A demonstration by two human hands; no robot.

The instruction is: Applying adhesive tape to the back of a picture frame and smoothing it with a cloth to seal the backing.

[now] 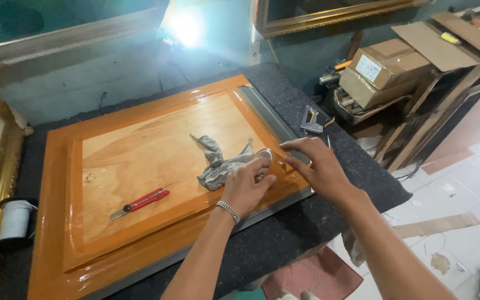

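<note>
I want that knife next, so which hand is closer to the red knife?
Left. The left hand rests by the grey rag, right of the red knife; the right hand is farther right, at the frame's edge.

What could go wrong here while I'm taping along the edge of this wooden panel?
The red utility knife lies on the panel with its blade apparently out; a reaching hand or the grey rag could catch it. The left hand and right hand press at the panel's right edge, so tape there may wrinkle. The stapler sits near the table edge and might get knocked off.
</note>
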